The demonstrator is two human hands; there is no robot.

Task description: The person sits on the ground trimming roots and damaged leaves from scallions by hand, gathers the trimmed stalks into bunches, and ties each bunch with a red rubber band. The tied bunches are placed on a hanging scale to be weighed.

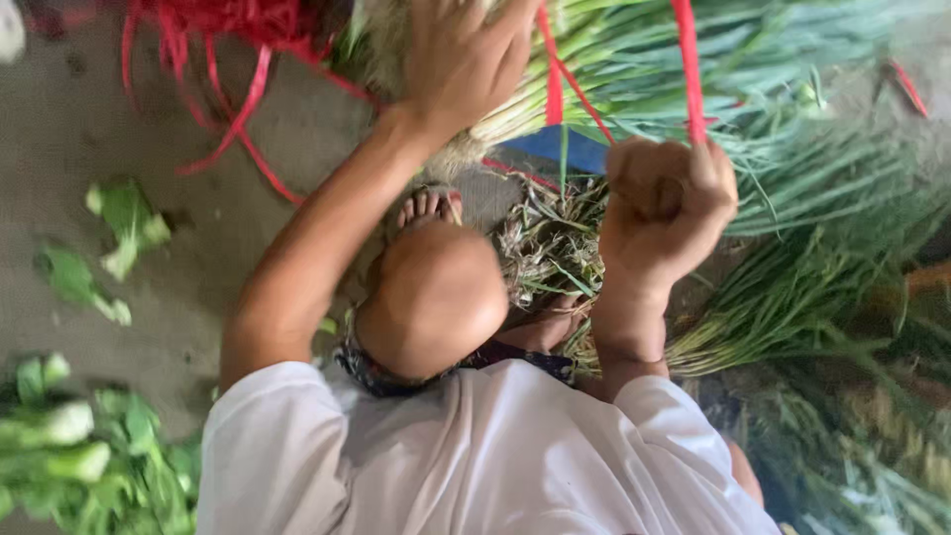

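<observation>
Overhead, the head view shows the left hand pressed flat, fingers spread, on a bundle of green onions, apparently pinning its pale root end to the ground. The right hand is clenched into a fist around a red strap, drawn taut upward. 1 bare foot rests just beside the bundle; trimmings lie between the forearms.

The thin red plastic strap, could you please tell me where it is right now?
In the head view, the thin red plastic strap runs up from the clenched right hand, upper right of centre, across the bundle of long green onions under the left hand.
</observation>
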